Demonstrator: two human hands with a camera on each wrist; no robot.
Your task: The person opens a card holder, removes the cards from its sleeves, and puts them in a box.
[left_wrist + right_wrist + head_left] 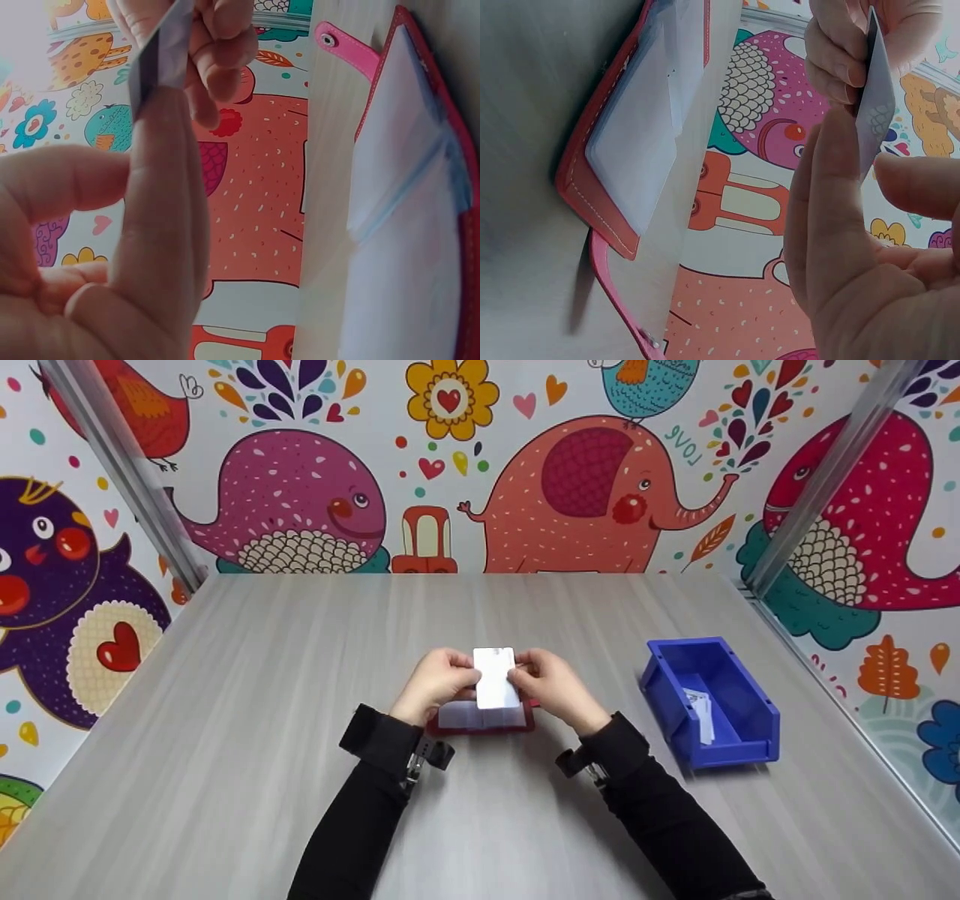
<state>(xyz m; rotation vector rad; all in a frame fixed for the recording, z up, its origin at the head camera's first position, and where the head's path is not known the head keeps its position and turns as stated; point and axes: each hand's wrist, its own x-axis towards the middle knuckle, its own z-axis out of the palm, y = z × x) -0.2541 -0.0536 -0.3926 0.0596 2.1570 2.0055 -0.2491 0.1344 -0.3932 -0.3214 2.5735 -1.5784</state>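
Observation:
A white card (495, 679) is held upright above the table, between both hands. My left hand (441, 681) pinches its left edge with thumb and fingers, and my right hand (550, 682) pinches the right edge. In the right wrist view the card (876, 101) appears nearly edge-on, its face glossy. Below it lies an open red card holder (480, 729) with clear plastic sleeves (641, 135). A pink strap with a metal snap (349, 49) sticks out from the holder's side. The hands partly hide the holder in the head view.
A blue plastic bin (712, 701) stands on the right of the table, with several white cards (701, 716) inside. The pale wood-grain table (247, 735) ends at walls (442, 472) printed with cartoon animals. Metal posts (127, 472) stand at the table's back corners.

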